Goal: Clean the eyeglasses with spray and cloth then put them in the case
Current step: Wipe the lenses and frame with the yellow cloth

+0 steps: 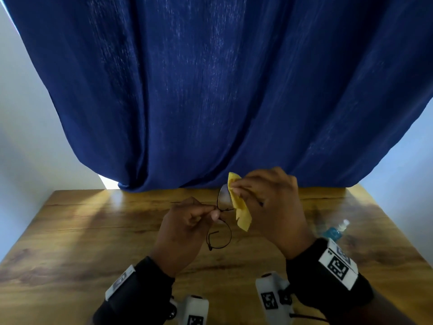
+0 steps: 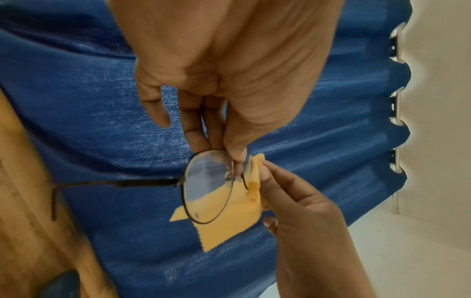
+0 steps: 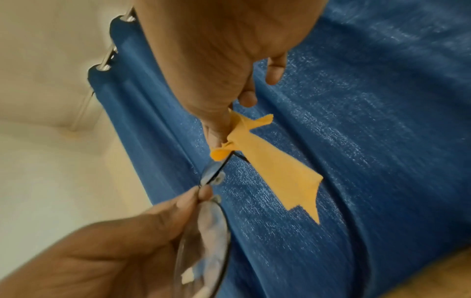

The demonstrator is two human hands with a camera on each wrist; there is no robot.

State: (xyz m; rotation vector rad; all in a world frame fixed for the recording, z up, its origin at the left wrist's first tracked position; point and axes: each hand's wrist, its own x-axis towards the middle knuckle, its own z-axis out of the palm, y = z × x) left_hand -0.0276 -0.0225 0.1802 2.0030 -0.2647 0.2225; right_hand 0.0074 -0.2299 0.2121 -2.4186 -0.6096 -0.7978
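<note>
Thin dark-rimmed round eyeglasses (image 1: 220,233) are held up above the wooden table (image 1: 93,231). My left hand (image 1: 214,213) pinches them at the bridge between thumb and fingers, and the near lens (image 2: 206,185) hangs below that grip with one temple arm (image 2: 122,183) sticking out. A yellow cloth (image 1: 242,211) is pinched by my right hand (image 1: 234,186) over the edge of the far lens (image 1: 223,195). In the right wrist view the cloth (image 3: 275,167) wraps the rim and trails down. No case is clearly seen.
A spray bottle (image 1: 335,231) with blue liquid stands on the table to the right, partly behind my right wrist. A blue curtain (image 1: 210,90) hangs right behind the table's far edge. A dark rounded object (image 2: 61,286) lies on the table in the left wrist view.
</note>
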